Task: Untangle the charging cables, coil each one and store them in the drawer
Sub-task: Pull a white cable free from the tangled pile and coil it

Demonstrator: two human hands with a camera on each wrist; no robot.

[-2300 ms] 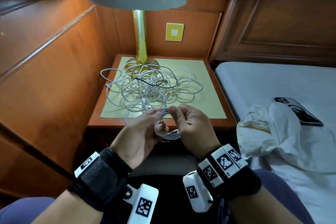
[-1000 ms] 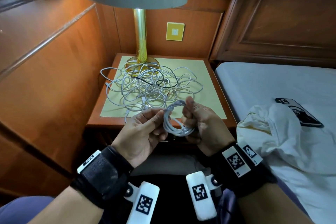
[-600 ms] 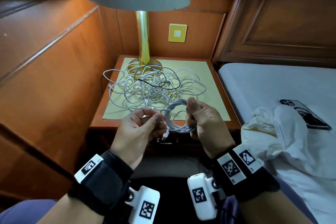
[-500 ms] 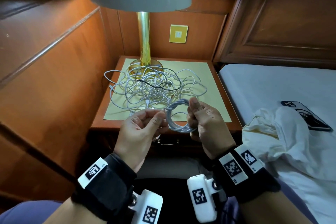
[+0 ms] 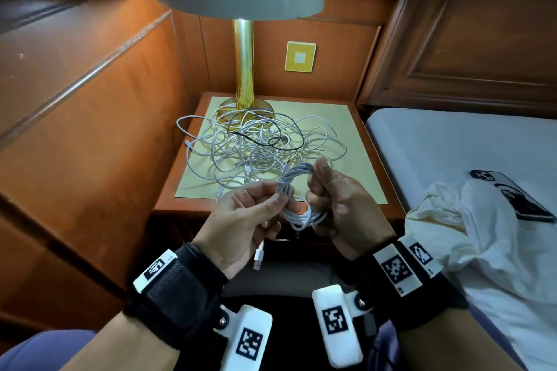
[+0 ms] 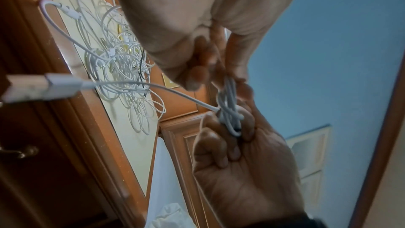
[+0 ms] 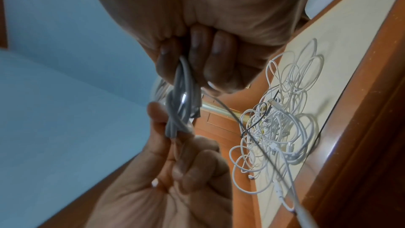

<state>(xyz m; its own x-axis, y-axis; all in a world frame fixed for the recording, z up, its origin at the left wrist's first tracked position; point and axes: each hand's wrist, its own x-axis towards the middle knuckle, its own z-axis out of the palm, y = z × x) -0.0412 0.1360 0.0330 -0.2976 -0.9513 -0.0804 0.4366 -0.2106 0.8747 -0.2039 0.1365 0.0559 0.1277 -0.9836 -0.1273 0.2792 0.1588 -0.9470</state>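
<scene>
Both sets of fingers are curled and pinching one white coil (image 5: 297, 203) of cable held in the air between them, just in front of the counter (image 5: 168, 199) edge. The left hand (image 5: 241, 220) pinches the left side of the coil between thumb and forefinger, with the other fingers (image 6: 198, 77) folded in beside them. The right hand (image 5: 340, 208) grips the right side, thumb raised on top and the remaining fingers (image 7: 210, 61) wrapped around the bundled strands. A loose end runs down from the coil under the left palm and finishes in a white USB plug (image 5: 258, 256) that hangs free below the hand. Beyond the hands, a tangle (image 5: 259, 150) of white cables with one thin black cable (image 5: 265, 141) woven through it lies on a pale yellow mat (image 5: 355, 166) on the wooden counter. The tangle reaches back to the round base of a brass lamp (image 5: 242, 69), whose pale shade fills the top of the head view. A drawer handle (image 6: 18, 150) shows on the dark front below the counter top in the left wrist view; the drawer looks closed. To the right is a bed (image 5: 452, 147) with a phone (image 5: 512, 193) lying on it, next to a crumpled white cloth (image 5: 470, 238). Both wrists wear black bands carrying white marker blocks
</scene>
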